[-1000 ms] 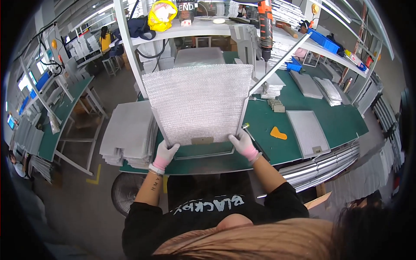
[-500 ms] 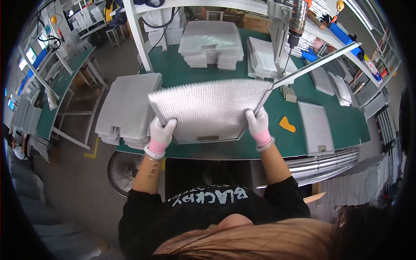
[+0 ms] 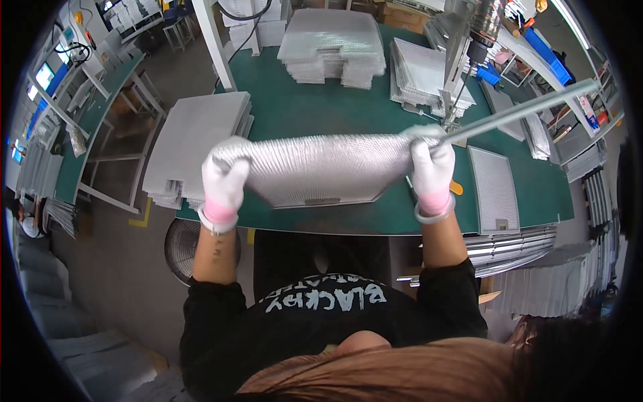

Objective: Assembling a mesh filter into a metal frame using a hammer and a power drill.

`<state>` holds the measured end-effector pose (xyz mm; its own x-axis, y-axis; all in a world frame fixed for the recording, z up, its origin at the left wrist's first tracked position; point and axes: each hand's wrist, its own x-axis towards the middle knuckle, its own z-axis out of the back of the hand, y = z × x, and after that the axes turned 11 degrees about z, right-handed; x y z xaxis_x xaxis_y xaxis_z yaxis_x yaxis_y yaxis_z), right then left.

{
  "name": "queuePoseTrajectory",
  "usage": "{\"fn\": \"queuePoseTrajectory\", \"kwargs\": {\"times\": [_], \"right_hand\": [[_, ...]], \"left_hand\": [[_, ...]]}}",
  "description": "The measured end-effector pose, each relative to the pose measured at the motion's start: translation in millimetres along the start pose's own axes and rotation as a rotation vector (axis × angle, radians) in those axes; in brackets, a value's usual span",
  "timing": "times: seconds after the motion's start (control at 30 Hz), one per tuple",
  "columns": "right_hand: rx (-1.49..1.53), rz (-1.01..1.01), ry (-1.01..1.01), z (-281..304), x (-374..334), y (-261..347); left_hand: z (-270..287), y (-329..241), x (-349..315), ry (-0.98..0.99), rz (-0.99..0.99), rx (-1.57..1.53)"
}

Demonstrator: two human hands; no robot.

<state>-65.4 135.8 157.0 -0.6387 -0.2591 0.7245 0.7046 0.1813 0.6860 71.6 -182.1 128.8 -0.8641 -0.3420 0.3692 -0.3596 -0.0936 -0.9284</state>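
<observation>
Gripping 2 corners of 1 rectangular silver mesh panel (image 3: pixel 328 167), the left hand (image 3: pixel 226 177) and the right hand (image 3: pixel 432 167), in white gloves with pink cuffs, hold it tilted over the near side of the green tabletop (image 3: pixel 301 110); whether its lower edge touches the surface, I cannot tell. The left hand's fingers are curled tightly around the upper left corner. The right hand's, slightly blurred, are bent around the upper right corner, where 1 long silver metal strip (image 3: pixel 529 110) juts out across the tabletop's right half.

3 stacks of silver-grey sheets stand about: 1 left stack (image 3: pixel 197 130) at the tabletop's left end, 1 middle stack (image 3: pixel 331 40) at its far middle, and 1 right stack (image 3: pixel 418 67) at its far right. 1 flat framed mesh panel (image 3: pixel 494 184) lies near the tabletop's right end. The right hand covers part of 1 yellow-orange flat tool (image 3: pixel 456 188) on the tabletop. 1 dark power screwdriver (image 3: pixel 483 27) hangs above the tabletop's far right. 1 round wire-guarded fan (image 3: pixel 181 251) stands below the tabletop's near left.
</observation>
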Motion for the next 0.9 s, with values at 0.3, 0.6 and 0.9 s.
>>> {"fn": "queuePoseTrajectory", "kwargs": {"times": [0.3,0.6,0.9], "right_hand": [[0.351,0.478,0.479,35,-87,24],[0.246,0.393,0.632,62,-140,36],[0.109,0.413,0.232,19,-55,20]], "left_hand": [[-5,50,-36,1.527,-0.258,-0.383],[-38,97,-31,1.320,0.239,0.593],[4,35,14,1.430,-0.043,-0.231]]}}
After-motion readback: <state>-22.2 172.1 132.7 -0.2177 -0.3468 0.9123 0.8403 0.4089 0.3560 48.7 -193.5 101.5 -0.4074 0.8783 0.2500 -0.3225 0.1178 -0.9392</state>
